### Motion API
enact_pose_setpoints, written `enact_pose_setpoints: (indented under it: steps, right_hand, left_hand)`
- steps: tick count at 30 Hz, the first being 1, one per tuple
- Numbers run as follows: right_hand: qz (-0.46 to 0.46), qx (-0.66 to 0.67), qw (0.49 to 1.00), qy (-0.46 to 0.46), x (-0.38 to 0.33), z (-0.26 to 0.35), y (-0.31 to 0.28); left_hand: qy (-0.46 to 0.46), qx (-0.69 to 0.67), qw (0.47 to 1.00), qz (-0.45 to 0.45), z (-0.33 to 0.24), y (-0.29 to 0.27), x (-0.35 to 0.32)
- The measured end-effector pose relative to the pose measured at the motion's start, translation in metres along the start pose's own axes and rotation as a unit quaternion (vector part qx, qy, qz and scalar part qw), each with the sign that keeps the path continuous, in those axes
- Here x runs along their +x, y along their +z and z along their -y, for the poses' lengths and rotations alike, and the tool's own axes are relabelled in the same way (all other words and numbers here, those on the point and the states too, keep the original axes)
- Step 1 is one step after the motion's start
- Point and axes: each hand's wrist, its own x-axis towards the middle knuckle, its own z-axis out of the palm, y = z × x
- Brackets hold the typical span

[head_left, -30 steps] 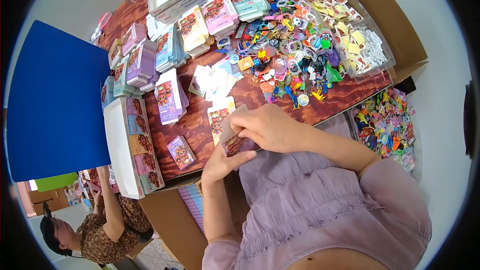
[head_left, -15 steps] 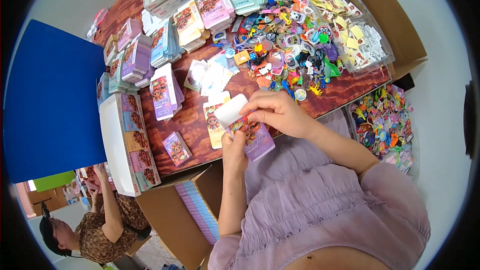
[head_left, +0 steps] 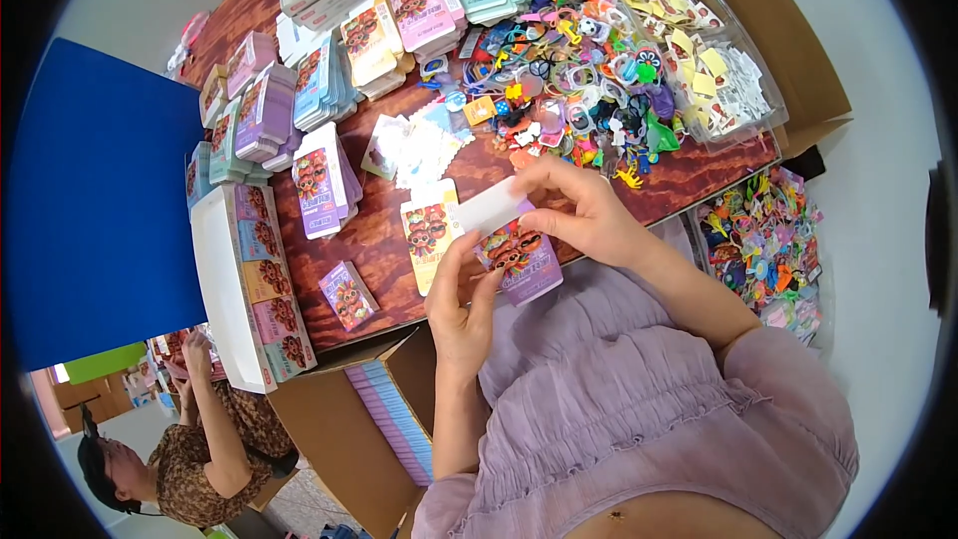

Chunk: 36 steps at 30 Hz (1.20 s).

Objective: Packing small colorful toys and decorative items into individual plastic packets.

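Observation:
A flat purple card box point(head_left: 531, 265) with cartoon figures on its front is held over the table's near edge, its white flap point(head_left: 489, 210) standing up at the top. My left hand point(head_left: 464, 304) grips its left side between thumb and fingers. At the upper right corner, my right hand point(head_left: 589, 215) pinches the box by the flap, fingers curled behind it. Just left of the held box, a yellow box point(head_left: 429, 240) of the same shape lies flat on the table. A small closed purple box point(head_left: 348, 296) rests farther left.
Stacks of flat boxes, such as a purple stack point(head_left: 317, 185) and a pink stack point(head_left: 427, 10), line the table. A heap of small toys point(head_left: 559, 70) lies beyond my hands, beside a clear tray point(head_left: 776, 115) of paper slips. An open carton point(head_left: 329, 429) stands below; a co-worker point(head_left: 190, 459) sits at left.
The purple box has shifted slightly right and upward. My left hand has moved from its lower corner to its left side. My right fingers have spread and gone behind the flap.

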Motion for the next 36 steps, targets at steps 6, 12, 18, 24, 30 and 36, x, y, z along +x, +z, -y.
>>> enact_pose_setpoints:
  steps: [6,12,18,24,30,36]
  right_hand:
    - [0.061,-0.12,0.987,-0.089,0.002,0.004,-0.003]
    - [-0.002,-0.008,0.998,0.068,-0.001,-0.012,0.006]
    - [-0.009,-0.061,0.995,0.077,0.001,-0.007,0.003]
    - [0.092,-0.167,0.981,-0.045,-0.001,-0.007,-0.008]
    - [0.149,-0.152,0.976,0.041,0.002,-0.016,-0.014]
    - [-0.055,0.239,0.945,0.218,0.042,-0.042,0.022]
  left_hand:
    - [0.011,-0.045,0.999,-0.026,0.001,0.001,-0.003]
    - [0.0,0.005,1.0,0.019,0.004,0.004,-0.007]
    - [-0.031,-0.034,0.998,0.03,0.002,0.004,-0.008]
    - [-0.092,-0.147,0.984,0.025,-0.002,-0.002,-0.006]
    - [-0.106,-0.094,0.982,0.123,0.015,-0.012,-0.001]
    - [-0.069,-0.225,0.971,-0.051,0.023,-0.02,0.011]
